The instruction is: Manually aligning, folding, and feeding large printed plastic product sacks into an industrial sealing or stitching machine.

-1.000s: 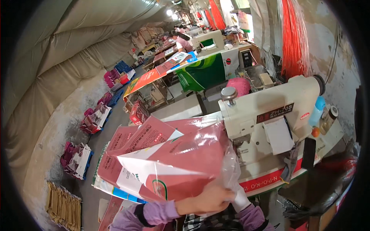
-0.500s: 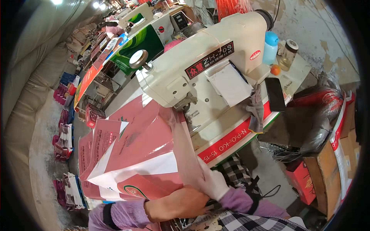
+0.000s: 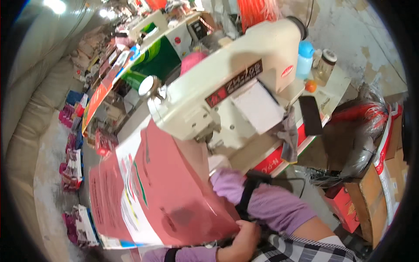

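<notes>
Pink printed sheet [image 3: 166,192]: I am pinching its lower edge closed-fingered with my left hand [image 3: 242,242], feeding it under the sewing machine [image 3: 218,91]; my right hand's grip is hidden behind the sheet, so I cannot tell.

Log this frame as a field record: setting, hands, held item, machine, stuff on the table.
setting: workshop, rows of sewing stations receding at upper left
left hand: grips the lower edge of the pink printed bag
right hand: hidden behind the bag; only the purple sleeve shows, reaching toward the machine
bag: large, pink with white and green print, motion-blurred, top edge at the needle area
machine: cream industrial sewing machine
table items: blue bottle, glass jar, black phone, grey rag
</notes>
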{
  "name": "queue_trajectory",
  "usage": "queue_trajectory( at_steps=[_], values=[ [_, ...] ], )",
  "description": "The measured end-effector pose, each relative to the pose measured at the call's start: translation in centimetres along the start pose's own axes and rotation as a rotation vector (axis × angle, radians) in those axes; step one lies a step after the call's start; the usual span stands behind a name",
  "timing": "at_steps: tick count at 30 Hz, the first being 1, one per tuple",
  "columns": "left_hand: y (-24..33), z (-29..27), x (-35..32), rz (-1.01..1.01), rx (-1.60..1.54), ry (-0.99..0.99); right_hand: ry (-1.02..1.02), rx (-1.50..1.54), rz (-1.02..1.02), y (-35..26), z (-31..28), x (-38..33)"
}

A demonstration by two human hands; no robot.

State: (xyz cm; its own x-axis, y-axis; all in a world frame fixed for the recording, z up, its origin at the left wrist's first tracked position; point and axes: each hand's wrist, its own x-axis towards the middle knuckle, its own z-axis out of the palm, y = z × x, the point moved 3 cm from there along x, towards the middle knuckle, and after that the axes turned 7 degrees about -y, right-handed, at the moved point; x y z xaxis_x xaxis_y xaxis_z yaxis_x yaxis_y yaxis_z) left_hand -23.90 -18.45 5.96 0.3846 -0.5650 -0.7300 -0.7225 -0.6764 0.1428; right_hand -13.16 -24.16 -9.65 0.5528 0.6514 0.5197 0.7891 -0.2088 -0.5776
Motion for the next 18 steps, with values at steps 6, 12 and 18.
queue_trajectory(
  at_steps=[6, 12, 18],
  values=[
    [-12.4, -10.0, -1.4, 0.812, 0.088, 0.355, -0.275, 0.001, 0.997, -2.0, -1.2, 6.5],
    [-3.1, -0.1, -2.3, -0.122, -0.080, 0.051, -0.218, 0.227, 1.022, -4.0, -1.6, 2.0],
    [-1.4, 0.8, -2.5, -0.225, -0.075, 0.319, 0.061, 0.859, 0.691, -1.1, 0.6, -1.1]
  ],
)
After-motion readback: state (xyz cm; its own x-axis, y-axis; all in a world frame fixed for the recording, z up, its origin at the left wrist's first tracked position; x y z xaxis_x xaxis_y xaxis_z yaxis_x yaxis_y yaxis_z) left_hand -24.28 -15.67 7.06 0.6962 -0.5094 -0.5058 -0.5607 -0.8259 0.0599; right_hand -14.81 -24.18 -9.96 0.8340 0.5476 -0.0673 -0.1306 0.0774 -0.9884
